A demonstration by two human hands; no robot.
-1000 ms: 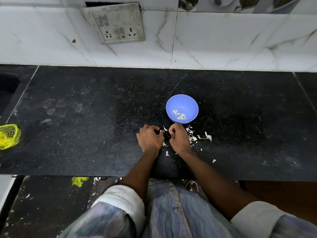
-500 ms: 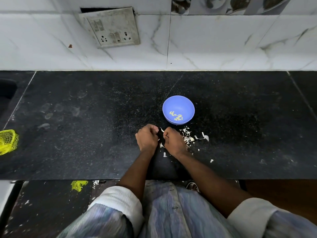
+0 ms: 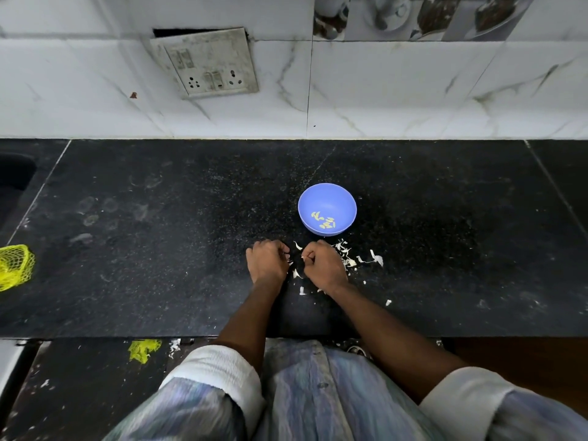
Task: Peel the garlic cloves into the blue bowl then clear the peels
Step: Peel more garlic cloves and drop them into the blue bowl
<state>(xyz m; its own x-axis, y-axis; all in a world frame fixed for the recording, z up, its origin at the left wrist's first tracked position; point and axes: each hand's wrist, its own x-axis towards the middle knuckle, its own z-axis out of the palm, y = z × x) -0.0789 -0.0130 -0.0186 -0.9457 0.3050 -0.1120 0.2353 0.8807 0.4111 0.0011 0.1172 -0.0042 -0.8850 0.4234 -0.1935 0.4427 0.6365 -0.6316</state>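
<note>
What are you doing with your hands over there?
A person is peeling garlic at a black counter. Both hands, the left hand and the right hand, sit curled just in front of a blue bowl, slightly apart. What the fingers hold is too small to tell. A few peeled cloves lie in the bowl, and white peels are scattered around the hands.

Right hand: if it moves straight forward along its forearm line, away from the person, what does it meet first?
Probably the blue bowl, just beyond the right hand, with only bare countertop between; height above the counter is unclear.
</note>
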